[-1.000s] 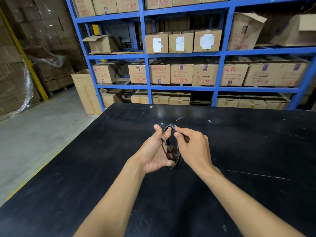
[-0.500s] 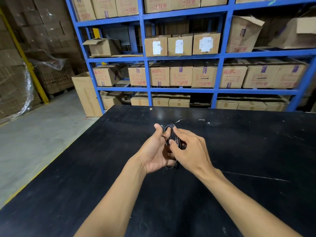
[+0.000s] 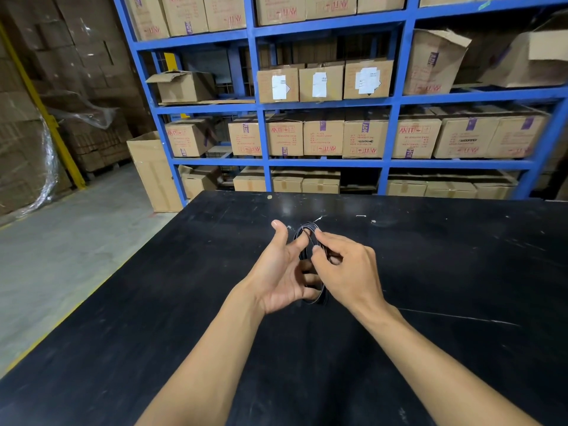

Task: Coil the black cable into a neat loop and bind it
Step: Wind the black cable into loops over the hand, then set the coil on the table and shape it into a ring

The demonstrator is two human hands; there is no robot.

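The black cable [image 3: 307, 230] is wound into a small upright coil held above the black table [image 3: 445, 272]. My left hand [image 3: 282, 272] has its fingers through the coil and its thumb raised apart from it. My right hand [image 3: 347, 269] pinches the coil's right side between thumb and fingertips. The coil's bottom [image 3: 316, 299] shows below both hands; its middle is hidden behind my fingers.
A blue shelf rack [image 3: 261, 87] full of cardboard boxes [image 3: 365, 133] stands just behind the table's far edge. A tall carton [image 3: 153, 170] rests on the concrete floor at the left. A thin white scratch [image 3: 461, 316] crosses the table on the right.
My right hand's fingers have slid down the coil's right side and pinched closer. My left thumb has lifted off the coil's top and spread away to the left.
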